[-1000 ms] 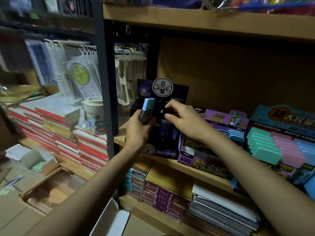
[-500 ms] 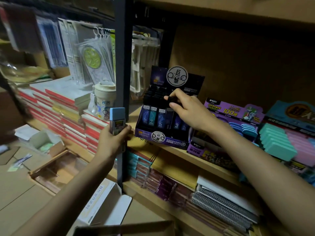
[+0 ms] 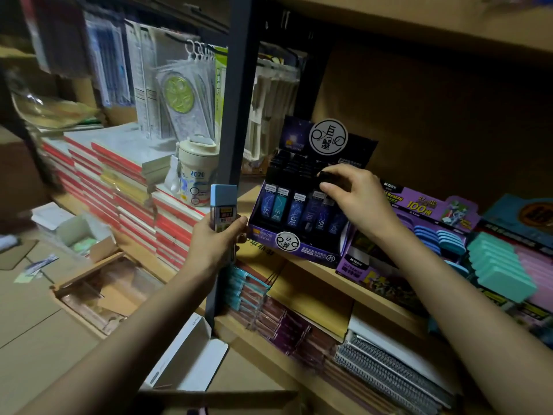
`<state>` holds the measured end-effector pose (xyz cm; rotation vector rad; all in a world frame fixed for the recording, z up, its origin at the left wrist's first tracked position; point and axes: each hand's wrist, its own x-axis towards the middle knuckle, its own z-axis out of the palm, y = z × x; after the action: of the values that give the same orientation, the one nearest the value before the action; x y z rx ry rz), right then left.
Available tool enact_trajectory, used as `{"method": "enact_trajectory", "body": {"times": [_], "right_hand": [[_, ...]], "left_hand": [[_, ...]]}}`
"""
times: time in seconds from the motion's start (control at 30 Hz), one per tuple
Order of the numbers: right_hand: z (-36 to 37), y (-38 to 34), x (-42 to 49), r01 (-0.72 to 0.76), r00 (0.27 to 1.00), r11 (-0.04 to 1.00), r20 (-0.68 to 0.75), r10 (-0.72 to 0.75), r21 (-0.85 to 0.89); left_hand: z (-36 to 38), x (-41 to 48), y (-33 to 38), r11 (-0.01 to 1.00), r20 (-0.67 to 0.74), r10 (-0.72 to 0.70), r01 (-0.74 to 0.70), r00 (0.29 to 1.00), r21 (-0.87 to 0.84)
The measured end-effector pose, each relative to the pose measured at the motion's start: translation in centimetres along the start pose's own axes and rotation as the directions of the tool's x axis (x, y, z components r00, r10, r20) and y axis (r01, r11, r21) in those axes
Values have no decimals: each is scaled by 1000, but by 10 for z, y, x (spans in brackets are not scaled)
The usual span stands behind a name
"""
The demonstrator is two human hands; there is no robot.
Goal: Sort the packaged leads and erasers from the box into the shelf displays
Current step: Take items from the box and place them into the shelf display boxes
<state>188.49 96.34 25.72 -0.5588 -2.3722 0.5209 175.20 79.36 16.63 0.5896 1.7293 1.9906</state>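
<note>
Where the person's arms reach forward, an open white carton (image 3: 185, 363) lies lowest and nearest, by the foot of the dark shelf post (image 3: 239, 115). Above it the left hand (image 3: 214, 244) holds a light blue lead case (image 3: 223, 205) upright, just in front of the post, with fingers and thumb curled round its lower half. Further in, the right hand (image 3: 359, 202) is over the dark display box (image 3: 296, 232) on the wooden shelf (image 3: 326, 274). Its thumb and forefinger pinch a small black pack (image 3: 326, 176) above the back rows, and the other fingers are bent. Just beside this box, to the right, stand a purple display box (image 3: 425, 206) and teal erasers (image 3: 499, 268).
</note>
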Motion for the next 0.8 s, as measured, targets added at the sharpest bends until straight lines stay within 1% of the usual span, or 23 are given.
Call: {"method": "enact_trajectory", "body": {"times": [0.17, 0.3, 0.4, 0.53, 0.6, 0.63, 0.7, 0.77, 0.8], "right_hand": [[2, 2, 1, -43, 998, 999, -35, 44, 23], [5, -1, 9, -116, 993, 992, -20, 117, 52], [2, 0, 11, -153, 987, 986, -30, 156, 66], [3, 1, 6, -230, 973, 968, -10, 232, 99], [7, 0, 4, -226, 973, 970, -22, 229, 84], [10, -1, 3, -194, 980, 980, -35, 196, 49], [15, -5, 1, -59, 997, 991, -59, 52, -122], [21, -5, -2, 60, 993, 935, -77, -93, -349], [23, -5, -2, 82, 987, 898, -89, -133, -431]], "left_hand": [[2, -1, 4, 1000, 24, 21, -21, 999, -13], [1, 0, 3, 1000, 46, 23, -22, 999, -15], [0, 1, 2, 1000, 42, 23, -23, 999, -19], [0, 3, 1, 1000, 31, 12, -11, 999, -27], [1, 3, 2, 1000, 27, 7, -6, 1000, -30], [2, 3, 2, 999, 26, 4, -3, 1000, -33], [3, 3, 2, 999, 29, 3, -2, 1000, -32], [3, 3, 2, 1000, 33, 16, -15, 999, -26], [2, 3, 2, 999, 33, 21, -20, 999, -24]]}}
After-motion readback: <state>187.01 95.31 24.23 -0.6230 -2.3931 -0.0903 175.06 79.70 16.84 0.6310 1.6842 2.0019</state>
